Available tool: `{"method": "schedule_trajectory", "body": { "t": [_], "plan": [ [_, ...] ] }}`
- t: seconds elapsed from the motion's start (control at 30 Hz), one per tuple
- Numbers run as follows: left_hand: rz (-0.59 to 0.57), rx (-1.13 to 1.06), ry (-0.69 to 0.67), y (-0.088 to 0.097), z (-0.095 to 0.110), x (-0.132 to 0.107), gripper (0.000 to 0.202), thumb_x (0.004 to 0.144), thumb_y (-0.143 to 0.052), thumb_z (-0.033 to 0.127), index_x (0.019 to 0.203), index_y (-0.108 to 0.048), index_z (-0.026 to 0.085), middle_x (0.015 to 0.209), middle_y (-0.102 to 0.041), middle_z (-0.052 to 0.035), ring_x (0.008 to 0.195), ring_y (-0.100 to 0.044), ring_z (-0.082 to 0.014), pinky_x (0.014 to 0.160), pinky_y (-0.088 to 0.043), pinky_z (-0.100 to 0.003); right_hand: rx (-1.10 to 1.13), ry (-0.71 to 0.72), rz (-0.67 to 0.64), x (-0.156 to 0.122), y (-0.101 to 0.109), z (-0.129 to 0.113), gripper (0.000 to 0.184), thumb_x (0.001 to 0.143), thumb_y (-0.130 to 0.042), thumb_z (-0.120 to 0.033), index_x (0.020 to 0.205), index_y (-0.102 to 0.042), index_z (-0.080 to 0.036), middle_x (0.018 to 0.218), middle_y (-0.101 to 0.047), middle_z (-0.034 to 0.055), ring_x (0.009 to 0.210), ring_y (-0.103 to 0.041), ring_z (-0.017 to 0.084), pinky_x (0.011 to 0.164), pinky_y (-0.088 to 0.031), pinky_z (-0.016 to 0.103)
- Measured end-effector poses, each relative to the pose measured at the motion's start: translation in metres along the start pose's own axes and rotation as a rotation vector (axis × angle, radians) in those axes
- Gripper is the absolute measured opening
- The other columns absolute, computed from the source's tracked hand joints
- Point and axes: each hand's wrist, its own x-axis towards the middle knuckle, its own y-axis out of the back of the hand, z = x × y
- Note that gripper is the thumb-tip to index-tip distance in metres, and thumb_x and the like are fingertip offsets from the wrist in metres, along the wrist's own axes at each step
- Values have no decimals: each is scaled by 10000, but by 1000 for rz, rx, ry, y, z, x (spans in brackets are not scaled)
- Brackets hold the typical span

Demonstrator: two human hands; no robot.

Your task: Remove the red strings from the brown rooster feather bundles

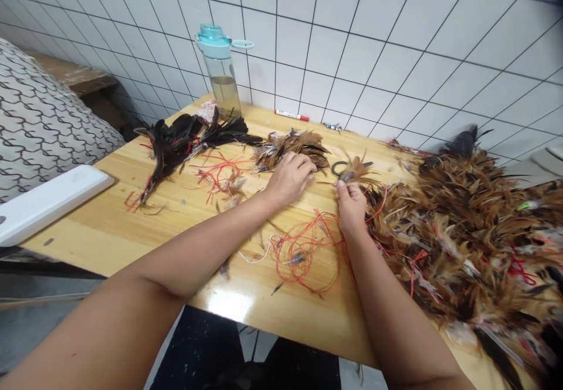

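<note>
My left hand (290, 179) rests at the front edge of a small pile of brown feathers (303, 146), its fingers curled and pressed together. Its fingertips point down beside the pile, and what they hold, if anything, is hidden. Between thumb and fingers, my right hand (352, 202) pinches a small bunch of brown feathers (354, 171) with a grey base. Just behind that bunch lies a pair of black-handled scissors (339, 168), partly covered by it. Loops of red string (308, 249) are spread on the table between my forearms.
A large heap of brown feather bundles (466, 226) covers the table's right side. Black feather bundles (176, 138) lie at the left, near cut red strings (222, 173). A water bottle (223, 79), a marker (291, 115) and a long white device (55, 202) also sit on the table (281, 314).
</note>
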Motion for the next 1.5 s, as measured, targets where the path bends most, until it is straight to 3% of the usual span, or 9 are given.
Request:
{"method": "schedule_trajectory", "body": {
  "t": [0.13,0.4,0.5,0.63,0.8,0.9,1.03,1.2,1.5],
  "plan": [
    [-137,-26,83,-19,-4,1,201,911,-521,236,1005,-683,165,1034,-635,-91,1002,-491,-233,924,-404,-371,175,-59,113,2,-1,0,462,679,-669,-613,762,-623,-162,600,-508,-46,521,-385,77,525,-321,238],
    [-302,80,136,-46,11,23,168,914,-498,219,922,-661,180,970,-637,-84,972,-501,-243,822,-415,-353,184,-14,130,3,-1,3,422,689,-690,-572,724,-627,-156,592,-511,-44,563,-409,88,566,-324,243],
    [-341,123,86,-39,8,25,205,902,-435,144,876,-637,167,948,-626,-96,943,-501,-244,799,-406,-355,170,-10,144,4,0,4,421,698,-675,-578,714,-622,-160,597,-513,-39,563,-404,90,565,-323,245],
    [-448,132,-49,-12,-8,24,146,815,-506,104,869,-630,157,941,-620,-93,916,-513,-233,822,-398,-354,126,5,139,3,0,2,423,718,-646,-577,748,-647,-156,569,-467,-52,544,-381,94,559,-317,251],
    [-528,93,4,16,-21,29,159,830,-534,132,885,-678,174,960,-649,-73,946,-543,-219,855,-395,-331,8,17,108,2,0,1,420,727,-628,-567,754,-681,-151,561,-460,-48,551,-392,111,578,-340,268],
    [-516,28,-9,15,-19,25,183,836,-584,182,977,-698,206,1026,-657,-55,1008,-541,-218,894,-392,-323,-44,12,89,2,0,2,416,738,-612,-561,760,-689,-153,564,-481,-38,554,-407,122,583,-348,277],
    [-486,-11,-10,-2,-15,10,187,836,-618,223,1007,-691,217,1029,-657,-50,994,-529,-212,875,-396,-318,-121,48,48,2,-1,4,410,756,-581,-549,759,-688,-154,598,-549,-7,581,-451,140,597,-368,287],
    [-409,36,-52,-18,-9,4,169,888,-493,163,861,-659,176,916,-633,-79,893,-506,-206,822,-387,-333,-206,117,5,1,-1,4,340,780,-550,-494,741,-676,-180,640,-634,30,631,-522,169,635,-409,295],
    [-466,182,-58,12,12,2,160,932,-477,189,977,-625,148,936,-686,-90,932,-594,-228,797,-390,-347,-421,260,-132,-1,-6,7,244,790,-529,-417,656,-578,-218,677,-610,45,667,-534,196,657,-405,319]
  ]
}}
